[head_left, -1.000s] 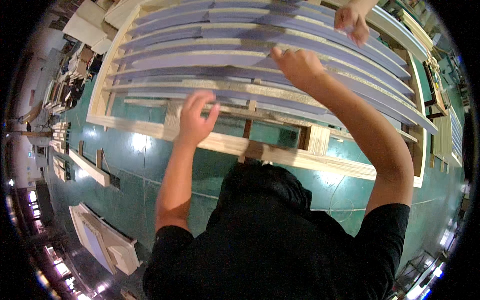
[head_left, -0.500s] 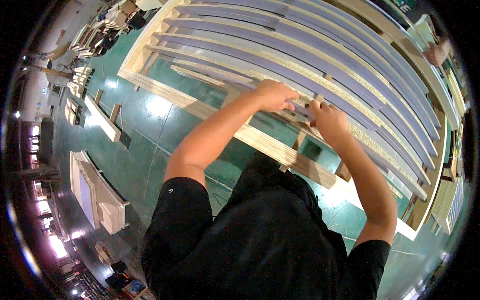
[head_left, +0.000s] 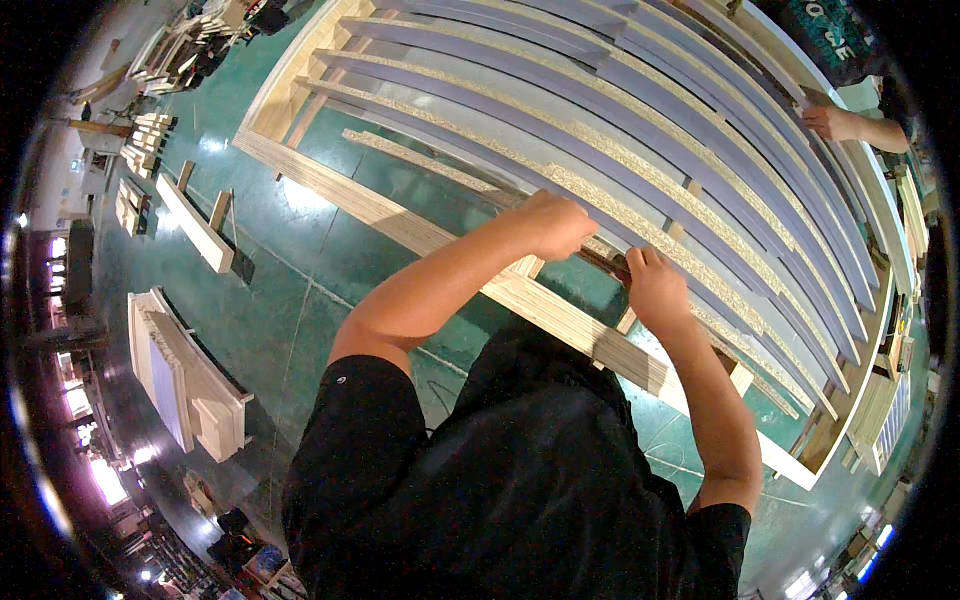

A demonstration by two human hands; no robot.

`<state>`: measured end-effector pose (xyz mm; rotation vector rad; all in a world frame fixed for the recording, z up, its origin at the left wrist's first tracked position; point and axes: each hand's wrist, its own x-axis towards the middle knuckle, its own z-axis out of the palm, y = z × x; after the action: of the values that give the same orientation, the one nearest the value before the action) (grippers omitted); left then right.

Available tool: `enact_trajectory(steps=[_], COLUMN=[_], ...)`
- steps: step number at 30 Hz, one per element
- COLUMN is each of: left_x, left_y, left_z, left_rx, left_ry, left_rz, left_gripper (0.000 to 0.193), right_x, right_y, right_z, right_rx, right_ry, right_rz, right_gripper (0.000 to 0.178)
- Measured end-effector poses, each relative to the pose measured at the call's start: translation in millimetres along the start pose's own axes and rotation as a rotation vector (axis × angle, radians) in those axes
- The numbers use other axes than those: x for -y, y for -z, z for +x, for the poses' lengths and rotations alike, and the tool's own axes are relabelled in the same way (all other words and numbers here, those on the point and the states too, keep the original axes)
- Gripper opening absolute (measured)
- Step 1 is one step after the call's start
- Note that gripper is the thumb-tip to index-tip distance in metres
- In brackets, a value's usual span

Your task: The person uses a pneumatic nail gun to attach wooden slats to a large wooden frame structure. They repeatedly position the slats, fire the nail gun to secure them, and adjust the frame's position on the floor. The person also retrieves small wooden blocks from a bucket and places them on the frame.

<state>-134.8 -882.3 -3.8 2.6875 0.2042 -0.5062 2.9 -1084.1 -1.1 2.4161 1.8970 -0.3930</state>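
Note:
My left hand (head_left: pixel 560 226) is closed, its fingers curled over the narrow chipboard strip (head_left: pixel 420 160) that lies nearest me inside a large wooden frame. A short way along to the right, my right hand (head_left: pixel 656 288) grips the same strip, fingers bent over its edge. Between the hands the strip looks dark brown. Just beyond them runs a long grey-purple slat (head_left: pixel 440 130) with a chipboard edge, one of several parallel slats. The frame's pale front rail (head_left: pixel 545 310) passes beneath my forearms. My fingertips are partly hidden.
At the far right, another person's hand (head_left: pixel 830 123) rests by the far side of the frame. On the green floor to the left lie a long pale board (head_left: pixel 195 225) and a stack of panels (head_left: pixel 190 385). More timber (head_left: pixel 185 50) is piled at the upper left.
Both hands have come nearer to me, off the grey-purple slat and onto the chipboard strip. That slat now lies beyond them. The other person's hand has shifted left and nearer.

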Motion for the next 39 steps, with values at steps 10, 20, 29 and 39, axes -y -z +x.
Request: enact_trajectory(steps=[10,20,29,39], left_x=[-17,-49,-57,-44], left_y=[-14,-26,-35,-18], left_z=[-8,4,14,-3], left_rx=[-0.183,-0.26,-0.323,-0.27], left_ry=[0.027,-0.044,-0.041,-0.006], left_rz=[0.056,0.121,0.162,0.202], left_gripper=[0.022,0.024,0.022,0.028], right_x=[12,-16,-26,-2], right_y=[-5,-7,-26,-25], right_z=[-1,-39,-52,-30], right_rx=[0.046,-0.009,-0.257,-0.262], right_ry=[-0.074,-0.161,-0.08,-0.16], right_rz=[0.047,0.089,0.165,0.213], right_gripper=[0.023,0.025,0.027,0.022])
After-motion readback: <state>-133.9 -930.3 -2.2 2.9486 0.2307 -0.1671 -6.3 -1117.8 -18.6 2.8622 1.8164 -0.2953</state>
